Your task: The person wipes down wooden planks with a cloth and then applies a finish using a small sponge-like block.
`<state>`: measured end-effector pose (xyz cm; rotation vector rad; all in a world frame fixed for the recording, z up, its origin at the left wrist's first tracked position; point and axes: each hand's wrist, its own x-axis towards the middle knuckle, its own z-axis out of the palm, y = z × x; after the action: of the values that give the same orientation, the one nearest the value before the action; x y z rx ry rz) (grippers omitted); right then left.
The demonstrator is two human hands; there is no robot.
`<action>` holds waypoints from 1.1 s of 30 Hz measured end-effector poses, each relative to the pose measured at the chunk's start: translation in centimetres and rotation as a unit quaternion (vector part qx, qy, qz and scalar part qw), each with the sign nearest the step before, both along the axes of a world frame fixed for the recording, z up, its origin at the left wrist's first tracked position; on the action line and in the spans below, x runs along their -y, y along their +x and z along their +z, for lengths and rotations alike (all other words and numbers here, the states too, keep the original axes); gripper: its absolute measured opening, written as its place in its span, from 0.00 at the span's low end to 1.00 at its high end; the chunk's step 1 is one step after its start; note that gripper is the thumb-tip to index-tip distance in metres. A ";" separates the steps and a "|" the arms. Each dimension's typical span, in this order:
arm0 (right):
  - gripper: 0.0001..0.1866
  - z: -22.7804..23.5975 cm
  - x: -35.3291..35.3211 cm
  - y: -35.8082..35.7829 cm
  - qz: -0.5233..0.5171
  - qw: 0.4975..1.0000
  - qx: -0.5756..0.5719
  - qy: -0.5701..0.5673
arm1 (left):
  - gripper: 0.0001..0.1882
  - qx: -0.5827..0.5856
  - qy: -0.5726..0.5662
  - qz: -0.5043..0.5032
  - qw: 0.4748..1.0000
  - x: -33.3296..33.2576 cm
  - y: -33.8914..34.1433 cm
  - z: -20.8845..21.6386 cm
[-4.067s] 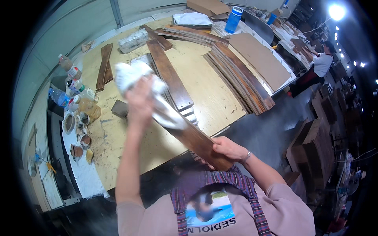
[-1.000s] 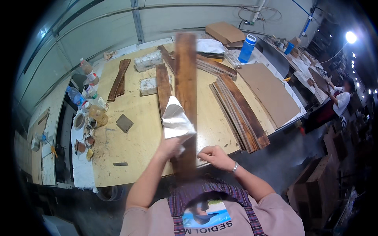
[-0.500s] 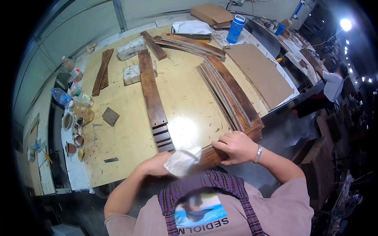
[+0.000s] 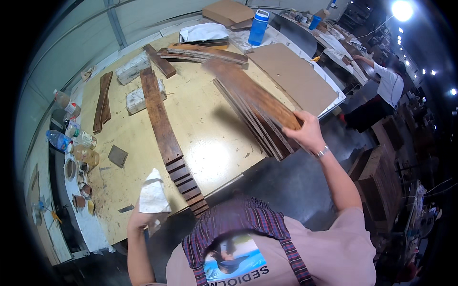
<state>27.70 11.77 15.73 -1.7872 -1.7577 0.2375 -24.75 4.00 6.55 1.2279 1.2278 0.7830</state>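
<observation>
My right hand [image 4: 309, 133] grips the near end of a stained brown wooden board [image 4: 253, 93], fingers on top. The board is held over a stack of similar boards [image 4: 245, 121] at the table's right side, and its far end is smeared by motion. My left hand [image 4: 138, 220] is closed on a white cloth [image 4: 154, 194] at the front edge of the table, mostly hidden behind it. Between my hands, a long brown board [image 4: 160, 119] lies on a white block [image 4: 138, 100], with several slatted pieces [image 4: 183, 178] at its near end.
Bottles [image 4: 59, 139] and small pots line the left edge of the yellowish table [image 4: 200, 124]. Crossed boards [image 4: 103, 102] lie at the left. More boards [image 4: 205, 53], a blue bottle [image 4: 258, 29] and a cardboard sheet [image 4: 296, 78] are farther back. Another person [image 4: 381, 90] stands at the right.
My right hand has swung the board forward from in front of my body to above the stack. My left hand has left the board and moved left with the cloth. The view has shifted slightly.
</observation>
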 end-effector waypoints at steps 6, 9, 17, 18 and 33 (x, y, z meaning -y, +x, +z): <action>0.25 -4.1 -6.8 0.5 -0.102 0.994 -0.003 -0.035 | 0.23 0.043 -0.049 -0.035 0.997 0.4 3.8 0.0; 0.25 -5.5 -8.3 -0.3 -0.118 0.991 0.047 -0.033 | 0.21 0.037 -0.064 -0.025 0.997 1.2 4.2 0.0; 0.26 -6.6 -7.8 -6.3 0.006 0.994 -0.004 0.114 | 0.20 0.099 -0.169 0.166 0.966 4.7 0.5 -8.1; 0.26 -6.7 -6.9 -7.6 0.044 0.993 -0.064 0.087 | 0.09 0.118 -0.120 0.161 0.972 4.4 1.6 -6.8; 0.44 -12.6 -3.9 -27.5 0.174 0.826 -0.425 -0.328 | 0.21 0.132 -0.165 0.114 0.971 5.5 7.2 -10.5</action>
<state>0.18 15.72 3.09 -1.3405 -1.3456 1.6803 -17.54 -1.51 -3.95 0.6973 1.2307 0.8393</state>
